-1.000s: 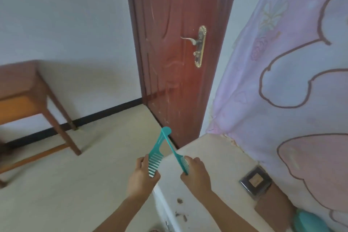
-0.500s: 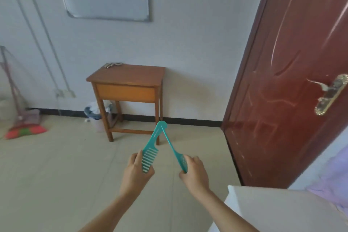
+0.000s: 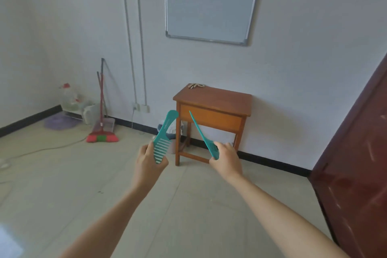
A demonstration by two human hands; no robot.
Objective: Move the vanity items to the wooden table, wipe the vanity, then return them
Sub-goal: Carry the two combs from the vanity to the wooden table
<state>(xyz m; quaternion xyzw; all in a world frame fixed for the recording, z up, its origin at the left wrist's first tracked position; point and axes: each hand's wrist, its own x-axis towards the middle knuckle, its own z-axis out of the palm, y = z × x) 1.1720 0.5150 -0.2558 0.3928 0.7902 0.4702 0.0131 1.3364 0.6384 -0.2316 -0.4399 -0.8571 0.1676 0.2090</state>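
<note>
My left hand (image 3: 147,162) grips a teal wide-tooth comb (image 3: 164,135) by its toothed end, handle pointing up. My right hand (image 3: 226,158) holds a teal tail comb (image 3: 202,135) by its toothed end, its thin pointed tail angled up and left. Both combs are held out over the floor, apart from each other. Ahead stands the small wooden table (image 3: 222,98) against the white wall, with a small beige item (image 3: 196,85) on its far left corner. The vanity is out of view.
A dark red door (image 3: 356,153) stands at the right. A whiteboard (image 3: 211,4) hangs above the table. A broom (image 3: 102,132) and dustpan lean in the left corner beside a clear container (image 3: 71,98). A cable (image 3: 41,150) runs across the tiled floor.
The view has swung left from the vanity and door toward the wooden table, which is now closer and centred. The two combs' tips, touching before, have moved apart.
</note>
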